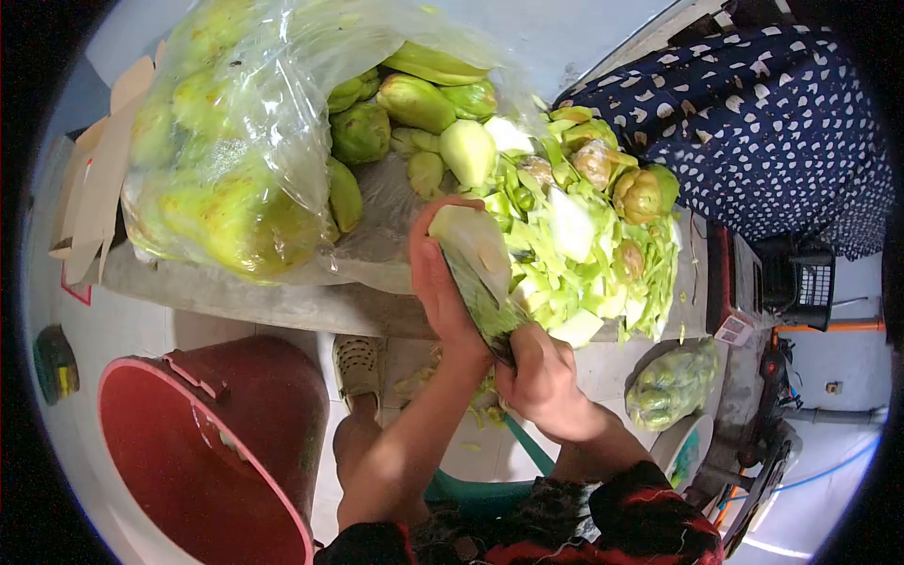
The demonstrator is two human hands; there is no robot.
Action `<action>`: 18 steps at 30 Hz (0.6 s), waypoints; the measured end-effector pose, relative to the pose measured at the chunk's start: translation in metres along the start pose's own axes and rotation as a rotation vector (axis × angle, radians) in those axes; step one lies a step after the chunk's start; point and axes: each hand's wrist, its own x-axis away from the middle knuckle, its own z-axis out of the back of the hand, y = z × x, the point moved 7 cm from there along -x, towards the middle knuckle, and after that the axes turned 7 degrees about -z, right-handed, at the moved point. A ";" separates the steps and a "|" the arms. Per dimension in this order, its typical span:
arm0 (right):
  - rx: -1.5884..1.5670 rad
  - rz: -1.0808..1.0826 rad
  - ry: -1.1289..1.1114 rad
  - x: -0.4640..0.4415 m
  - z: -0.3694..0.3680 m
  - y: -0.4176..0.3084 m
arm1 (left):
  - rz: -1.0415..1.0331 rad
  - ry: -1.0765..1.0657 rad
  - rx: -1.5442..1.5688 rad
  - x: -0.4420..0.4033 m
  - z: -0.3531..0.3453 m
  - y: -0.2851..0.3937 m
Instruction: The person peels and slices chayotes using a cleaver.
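My left hand (441, 297) is wrapped round a pale, peeled chayote piece (463, 231) in the middle of the head view. In my right hand (546, 381) is the handle of a knife, mostly hidden by the fingers. Its wide blade (478, 306) lies against the chayote piece, smeared with green. Just beyond my hands is a heap of chayote peelings (593, 254), with pale cut chunks among them. A peeled chayote (468, 153) sits at the heap's left side, and unpeeled chayotes (414, 102) lie behind it.
A large clear plastic bag (235, 151) of chayotes stands on the bench (264, 306) at left. Below it is a red bucket (292, 405). Dark dotted cloth (744, 122) hangs at right. Another filled bag (673, 381) rests on the floor near a red-black box (734, 282).
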 end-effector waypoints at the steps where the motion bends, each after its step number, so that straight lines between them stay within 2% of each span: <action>1: -0.011 -0.012 0.009 -0.001 0.002 0.000 | 0.002 -0.002 0.001 0.001 -0.002 -0.001; 4: -0.026 -0.042 0.023 0.001 0.003 0.001 | 0.117 0.054 0.087 0.006 -0.002 -0.008; 7: -0.019 -0.091 0.001 -0.001 0.008 0.005 | 0.157 -0.072 0.023 0.001 -0.010 -0.003; 9: -0.005 -0.123 -0.024 -0.002 0.009 0.006 | 0.364 -0.051 0.247 0.001 -0.015 -0.010; 13: -0.029 -0.157 0.035 -0.004 0.014 -0.003 | 0.338 -0.082 0.347 0.004 -0.011 -0.023; 16: -0.050 -0.212 0.044 -0.001 0.017 -0.006 | 0.315 -0.086 0.245 0.006 -0.014 -0.016; 18: -0.081 -0.258 0.026 -0.001 0.018 -0.005 | 0.213 -0.105 0.140 0.006 -0.015 -0.006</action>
